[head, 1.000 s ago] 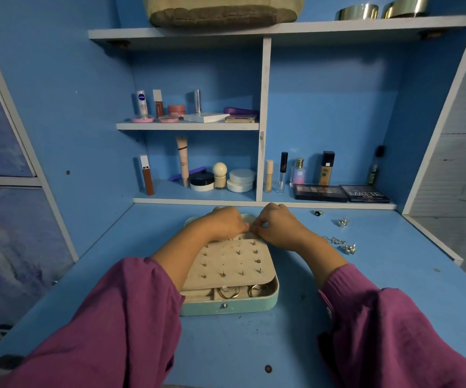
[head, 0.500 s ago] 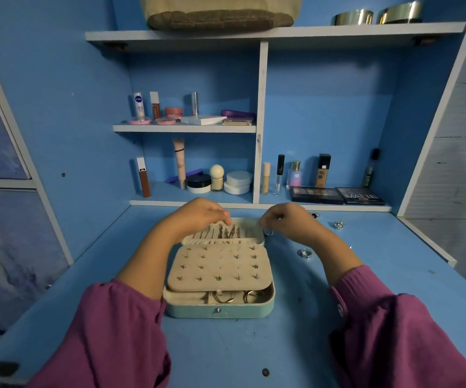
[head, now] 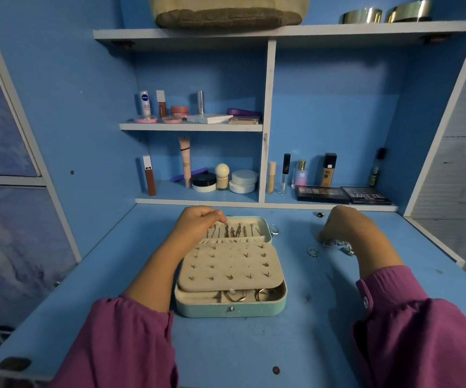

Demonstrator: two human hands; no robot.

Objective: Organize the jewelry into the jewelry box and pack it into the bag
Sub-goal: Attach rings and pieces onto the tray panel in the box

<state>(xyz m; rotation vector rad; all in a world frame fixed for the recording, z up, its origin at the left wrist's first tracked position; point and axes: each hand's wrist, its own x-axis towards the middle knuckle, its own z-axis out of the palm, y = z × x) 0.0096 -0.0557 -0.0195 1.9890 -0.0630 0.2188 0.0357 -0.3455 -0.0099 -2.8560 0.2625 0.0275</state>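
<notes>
Fingers of right hand [head: 346,228] curl onto loose jewelry [head: 338,245], frame right; grip unclear. Left hand [head: 195,225] pinches at open jewelry box [head: 230,309], centre. Still loading; next: carry piece into box.

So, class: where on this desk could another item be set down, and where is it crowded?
Free: the desk between the jewelry box and the sleeves, and left of the left hand. Crowded: right of the box, where rings lie by the right hand.

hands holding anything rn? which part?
Left hand: fingers touch the jewelry box lid's far edge. Right hand: fingers curled over the chain; grip hidden.
</notes>
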